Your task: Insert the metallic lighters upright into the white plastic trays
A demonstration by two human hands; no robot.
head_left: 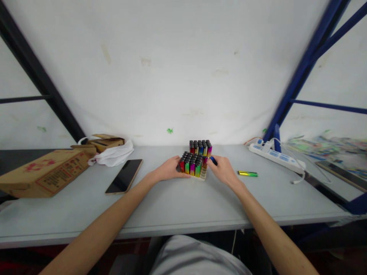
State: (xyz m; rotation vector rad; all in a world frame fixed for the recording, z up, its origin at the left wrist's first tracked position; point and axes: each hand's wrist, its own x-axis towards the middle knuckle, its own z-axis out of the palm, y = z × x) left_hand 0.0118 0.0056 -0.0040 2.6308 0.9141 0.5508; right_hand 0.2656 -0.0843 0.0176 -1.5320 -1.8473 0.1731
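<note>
A white wall (183,68) fills the upper frame, marked with faint stains. Beneath it, a pale grey table (172,206) spans the picture from left to right. A blue metal post (304,70) slants across the upper right, and a black post (46,78) slants across the upper left.

A large cardboard box (43,172) lies at the left edge of the frame. A white power strip (276,156) with a cable lies right of centre. Left of centre are a dark-screened phone (125,176), a crumpled white bag (114,154) and, behind the bag, a smaller cardboard box (107,142).

The left hand (170,169) grips the left side of a pale tray (203,176) at the centre of the frame, its thumb along the front. Upright multicoloured lighters (191,162) with black tops stand in the tray; slots show along its right side. Just behind stands a second block of lighters (200,148).

A loose yellow-green lighter (247,173) lies flat to the right. The right hand (222,168) pinches a blue lighter (213,160), partly hidden by the fingers, beside the tray's right edge.
</note>
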